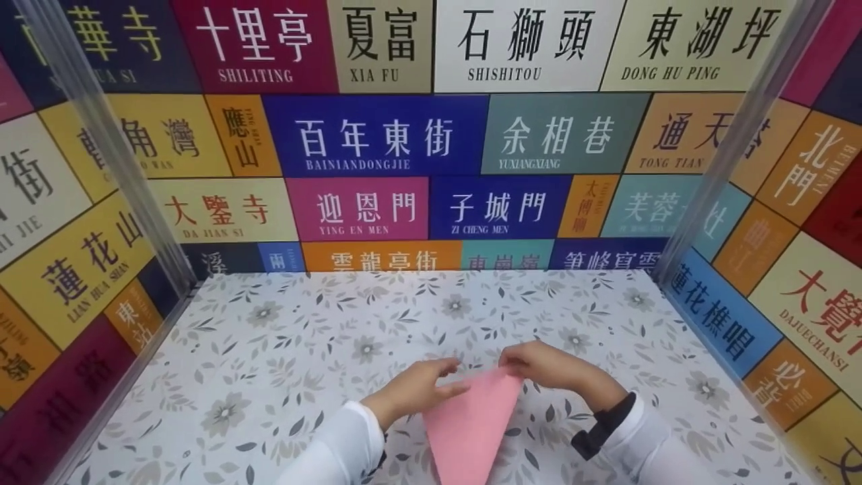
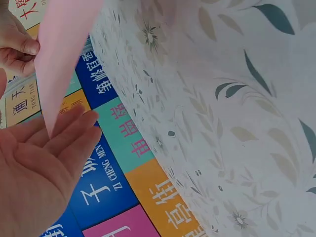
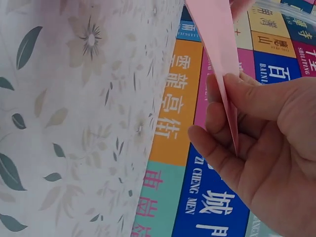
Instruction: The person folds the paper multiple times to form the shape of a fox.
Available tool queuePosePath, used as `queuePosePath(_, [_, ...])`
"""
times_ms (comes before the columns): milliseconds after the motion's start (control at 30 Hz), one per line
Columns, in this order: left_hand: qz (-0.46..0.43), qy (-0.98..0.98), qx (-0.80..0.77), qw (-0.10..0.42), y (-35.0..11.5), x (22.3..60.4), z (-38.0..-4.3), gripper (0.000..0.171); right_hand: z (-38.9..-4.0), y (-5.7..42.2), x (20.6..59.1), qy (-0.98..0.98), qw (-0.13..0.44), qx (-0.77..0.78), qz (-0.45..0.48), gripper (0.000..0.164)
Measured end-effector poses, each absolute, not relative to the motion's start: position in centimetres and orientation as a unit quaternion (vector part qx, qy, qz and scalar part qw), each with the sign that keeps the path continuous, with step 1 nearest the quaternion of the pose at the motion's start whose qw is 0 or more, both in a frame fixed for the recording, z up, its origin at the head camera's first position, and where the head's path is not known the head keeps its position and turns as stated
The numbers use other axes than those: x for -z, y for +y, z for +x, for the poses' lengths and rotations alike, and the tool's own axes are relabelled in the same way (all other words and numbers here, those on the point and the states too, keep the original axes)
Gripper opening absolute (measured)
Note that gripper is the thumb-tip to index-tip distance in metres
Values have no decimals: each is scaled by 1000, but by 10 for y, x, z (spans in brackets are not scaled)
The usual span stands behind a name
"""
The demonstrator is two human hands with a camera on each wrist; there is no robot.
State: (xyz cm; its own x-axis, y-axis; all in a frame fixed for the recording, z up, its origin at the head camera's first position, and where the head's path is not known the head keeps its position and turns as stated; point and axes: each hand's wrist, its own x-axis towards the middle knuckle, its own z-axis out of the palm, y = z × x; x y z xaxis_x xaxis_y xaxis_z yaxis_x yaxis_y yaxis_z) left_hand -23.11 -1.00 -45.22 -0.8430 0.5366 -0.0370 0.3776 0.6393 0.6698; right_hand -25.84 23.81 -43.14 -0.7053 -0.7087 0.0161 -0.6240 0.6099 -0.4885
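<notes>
Pink paper (image 1: 475, 424) was above the worktop (image 1: 303, 377), apparently mid-fold. The right hand (image 1: 541, 364) pinched one corner; the left hand (image 1: 416, 389) had fingers (image 2: 74, 130) extended, gripping nothing. Edge alignment seemed required next.

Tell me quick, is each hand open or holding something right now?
Left hand: open, fingers extended beside the folded pink paper.
Right hand: closed, pinching the folded pink paper.

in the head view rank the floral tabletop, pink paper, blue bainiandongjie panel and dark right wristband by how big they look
Largest to smallest:
1. Floral tabletop
2. Blue BAINIANDONGJIE panel
3. Pink paper, cut off below
4. Dark right wristband
</notes>
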Motion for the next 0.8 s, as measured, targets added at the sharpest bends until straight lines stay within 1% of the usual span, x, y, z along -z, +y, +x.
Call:
queuePosePath(100, [271, 881, -347, 172, -3, 454, -233, 57, -249, 229, 425, 889, 109, 207, -395, 11])
queuePosePath(167, [285, 873, -345, 191, 2, 457, -233, 55, -244, 222, 422, 885, 110, 187, -413, 11])
queuePosePath(233, [301, 872, -335, 193, 4, 462, -231, 51, -241, 216, 420, 879, 105, 176, -431, 12])
queuePosePath(400, [313, 863, -343, 198, 7, 472, -227, 32, -241, 208, 418, 877, 76, 148, -451, 12])
queuePosePath(533, [303, 853, -368, 212, 9, 474, -226, 30, -241, 207, 417, 886, 56, 132, -442, 12])
queuePosePath(633, [291, 846, -394, 209, 8, 475, -226, 29, -241, 207, 419, 891, 28, 134, -432, 10])
queuePosePath(700, [270, 841, -420, 205, 6, 475, -227, 28, -240, 209, 420, 898, 2, 147, -414, 23])
queuePosePath(800, [219, 830, -473, 199, -1, 475, -227, 28, -239, 215, 422, 912, -19, 198, -358, 46])
